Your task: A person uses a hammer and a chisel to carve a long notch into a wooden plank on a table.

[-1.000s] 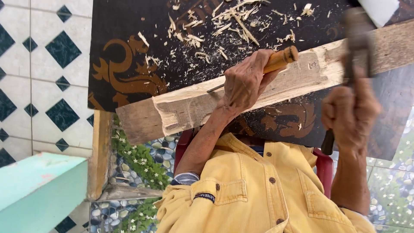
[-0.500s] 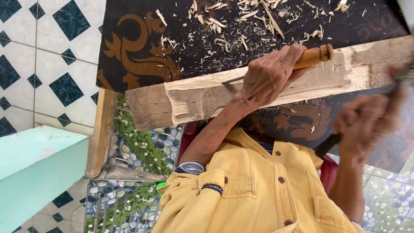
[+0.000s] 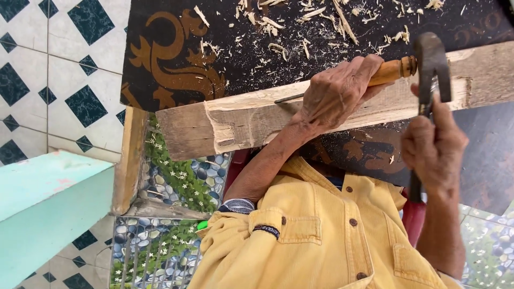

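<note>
My left hand (image 3: 334, 93) grips a chisel (image 3: 393, 69) by its orange wooden handle. The thin metal blade points left and rests on a long, rough wooden plank (image 3: 246, 120) lying across my lap. A notch is cut into the plank near its left end. My right hand (image 3: 433, 150) holds a hammer (image 3: 431, 59) by its dark handle. The metal hammer head sits right at the butt of the chisel handle. I wear a yellow button shirt (image 3: 321, 241).
Under the plank lies a dark mat (image 3: 176, 64) with brown scroll patterns, strewn with wood chips (image 3: 300, 32). White floor tiles with dark diamonds (image 3: 53, 53) lie to the left. A teal ledge (image 3: 43, 198) and a pebble-and-flower patterned surface (image 3: 182, 182) are at lower left.
My right hand drew the hammer back to the right, then swung it in to the end of the chisel handle. My left hand kept the chisel on the plank.
</note>
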